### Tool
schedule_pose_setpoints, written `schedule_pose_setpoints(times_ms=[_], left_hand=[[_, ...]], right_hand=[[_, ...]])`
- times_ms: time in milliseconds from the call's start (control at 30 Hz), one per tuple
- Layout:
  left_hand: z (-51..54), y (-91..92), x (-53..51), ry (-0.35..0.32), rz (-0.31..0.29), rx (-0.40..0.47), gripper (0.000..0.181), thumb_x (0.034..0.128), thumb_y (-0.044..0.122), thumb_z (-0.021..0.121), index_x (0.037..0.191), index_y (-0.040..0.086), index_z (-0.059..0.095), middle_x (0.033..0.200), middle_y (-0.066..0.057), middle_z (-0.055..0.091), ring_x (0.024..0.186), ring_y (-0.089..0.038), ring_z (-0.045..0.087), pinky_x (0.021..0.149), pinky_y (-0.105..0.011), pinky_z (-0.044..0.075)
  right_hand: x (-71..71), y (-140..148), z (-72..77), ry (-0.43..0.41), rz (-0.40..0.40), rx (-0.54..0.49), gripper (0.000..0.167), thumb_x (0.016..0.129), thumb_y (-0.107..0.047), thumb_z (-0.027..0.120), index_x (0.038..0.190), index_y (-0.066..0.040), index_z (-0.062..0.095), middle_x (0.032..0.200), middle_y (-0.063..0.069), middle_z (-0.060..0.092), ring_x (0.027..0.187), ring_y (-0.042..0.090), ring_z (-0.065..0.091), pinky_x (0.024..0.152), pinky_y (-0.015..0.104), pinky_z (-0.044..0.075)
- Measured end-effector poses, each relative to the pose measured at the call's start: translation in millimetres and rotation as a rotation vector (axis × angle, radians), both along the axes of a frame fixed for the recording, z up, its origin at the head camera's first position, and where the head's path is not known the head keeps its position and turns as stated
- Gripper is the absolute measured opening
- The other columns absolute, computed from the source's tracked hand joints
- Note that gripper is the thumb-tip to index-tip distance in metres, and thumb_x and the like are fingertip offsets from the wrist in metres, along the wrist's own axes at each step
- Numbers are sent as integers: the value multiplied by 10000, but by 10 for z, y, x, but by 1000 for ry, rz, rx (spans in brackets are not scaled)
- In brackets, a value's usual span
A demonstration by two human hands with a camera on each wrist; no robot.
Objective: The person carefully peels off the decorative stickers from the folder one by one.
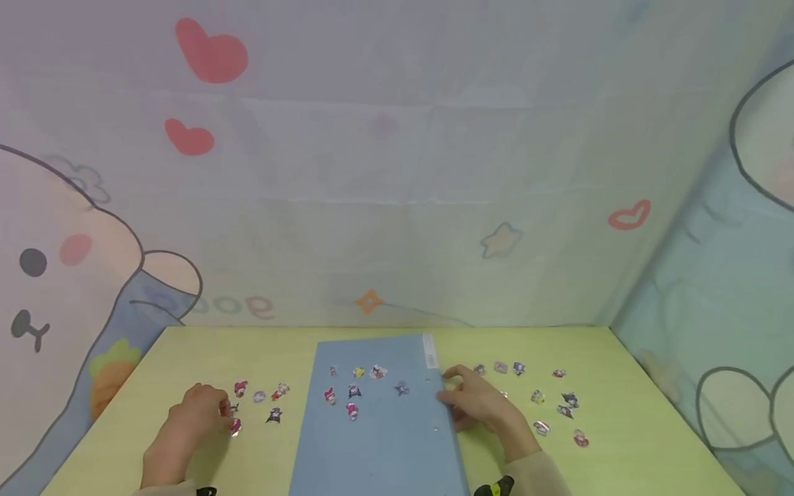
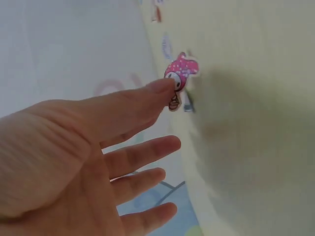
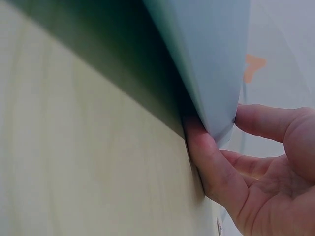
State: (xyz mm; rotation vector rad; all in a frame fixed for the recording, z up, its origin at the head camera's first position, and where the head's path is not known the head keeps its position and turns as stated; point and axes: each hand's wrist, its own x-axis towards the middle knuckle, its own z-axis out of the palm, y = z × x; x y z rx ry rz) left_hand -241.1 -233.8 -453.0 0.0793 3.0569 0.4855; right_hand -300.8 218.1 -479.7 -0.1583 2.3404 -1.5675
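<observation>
My left hand [image 1: 194, 419] is over the left part of the table. In the left wrist view its thumb and forefinger pinch a pink cartoon sticker [image 2: 183, 69], with the other fingers stretched out. My right hand [image 1: 486, 408] holds the right edge of a blue folder [image 1: 372, 458]. The right wrist view shows the folder's raised edge [image 3: 211, 64] between thumb and fingers, with a dark gap beneath it. Several small cartoon stickers [image 1: 353, 391] lie on the upper part of the folder.
Loose stickers [image 1: 274, 415] lie left of the folder, and more stickers [image 1: 542, 428] are scattered on its right. The pale yellow table [image 1: 633, 413] ends at a printed curtain [image 1: 397, 172] behind and at the sides.
</observation>
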Motion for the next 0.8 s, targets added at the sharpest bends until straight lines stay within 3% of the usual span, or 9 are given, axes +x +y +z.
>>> schedule_pose_setpoints(times_ms=[233, 800], left_hand=[[-50, 21, -5, -14, 21, -8, 206, 798, 86, 748, 714, 121, 563, 842, -74, 538, 1236, -626, 321, 724, -653, 423], [-60, 33, -8, -13, 85, -27, 188, 812, 82, 750, 791, 116, 567, 974, -150, 567, 1288, -614, 235, 905, -774, 264]], right_hand=[[3, 5, 1, -4, -9, -2, 543, 912, -79, 643, 1373, 57, 389, 895, 186, 592, 669, 268, 625, 571, 421, 571], [23, -8, 26, 3, -12, 11, 544, 918, -80, 636, 1378, 62, 383, 888, 183, 598, 655, 267, 626, 560, 408, 568]])
